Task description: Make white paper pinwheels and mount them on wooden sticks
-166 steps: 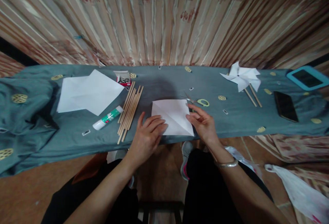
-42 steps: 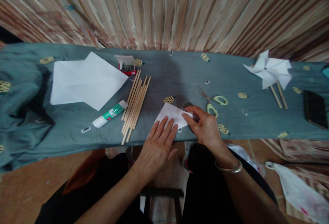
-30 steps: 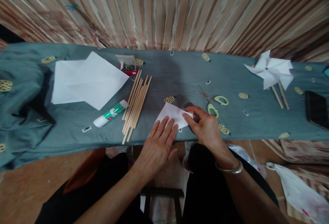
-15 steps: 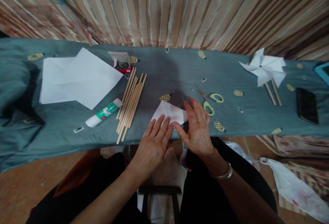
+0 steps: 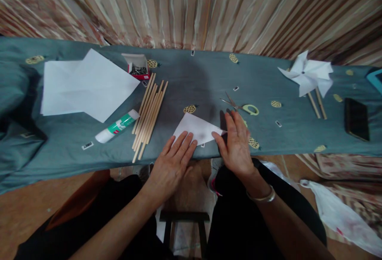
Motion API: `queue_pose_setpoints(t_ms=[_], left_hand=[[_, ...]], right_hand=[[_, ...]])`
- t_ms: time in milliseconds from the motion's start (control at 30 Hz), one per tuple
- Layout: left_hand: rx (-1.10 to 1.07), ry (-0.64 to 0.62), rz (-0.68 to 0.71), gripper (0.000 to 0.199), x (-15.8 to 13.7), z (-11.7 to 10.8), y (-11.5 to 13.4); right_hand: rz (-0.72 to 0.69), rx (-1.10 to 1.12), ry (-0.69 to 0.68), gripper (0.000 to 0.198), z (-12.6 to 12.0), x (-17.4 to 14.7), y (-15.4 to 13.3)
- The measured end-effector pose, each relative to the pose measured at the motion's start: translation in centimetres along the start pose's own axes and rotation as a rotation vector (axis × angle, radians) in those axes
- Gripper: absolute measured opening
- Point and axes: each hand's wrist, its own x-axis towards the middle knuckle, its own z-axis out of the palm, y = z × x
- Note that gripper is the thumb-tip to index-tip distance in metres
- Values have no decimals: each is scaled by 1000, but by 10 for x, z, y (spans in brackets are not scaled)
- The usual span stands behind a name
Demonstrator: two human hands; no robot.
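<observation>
A folded piece of white paper [image 5: 198, 128], roughly triangular, lies at the table's near edge. My left hand [image 5: 171, 160] rests flat on its left part, fingers stretched out and covering that corner. At the paper's pointed right end is my right hand [image 5: 235, 142], its thumb and fingers apart, the thumb touching the tip. Just beyond that hand lie scissors with light green handles [image 5: 250, 109], blades apart; one handle loop is mostly hidden by the fingers.
Left of the paper lie several wooden sticks [image 5: 150, 117], a glue stick [image 5: 117, 126], white sheets [image 5: 86, 83] and an open red box of small metal pieces [image 5: 139, 70]. At right are a white paper pinwheel [image 5: 307, 73] on sticks and a black phone [image 5: 356, 119].
My right hand has moved to the right along the paper, out to its tip, and covers more of the scissors. The left hand stays on the paper. The view has shifted slightly.
</observation>
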Motion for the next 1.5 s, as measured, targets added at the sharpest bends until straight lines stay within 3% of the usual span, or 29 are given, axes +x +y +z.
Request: queue_pose_setpoints(t_ms=[200, 467, 667, 900, 1167, 1367, 1500], left_hand=[[42, 34, -29, 52, -24, -1, -9], [92, 53, -113, 73, -52, 2, -10], [75, 64, -142, 74, -63, 4, -12], [-26, 143, -160, 79, -55, -1, -9], [-112, 263, -197, 75, -32, -11, -10], [10, 129, -59, 56, -24, -4, 5], [42, 70, -60, 57, -27, 7, 7]], right_hand=[[28, -61, 31, 56, -6, 1, 17], [14, -82, 32, 53, -5, 0, 22], [14, -77, 63, 52, -2, 0, 23], [-77, 133, 45, 44, -13, 7, 7], [-105, 334, -103, 51, -13, 24, -10], [-106, 187, -133, 73, 1, 23, -21], [-127, 135, -132, 73, 8, 20, -17]])
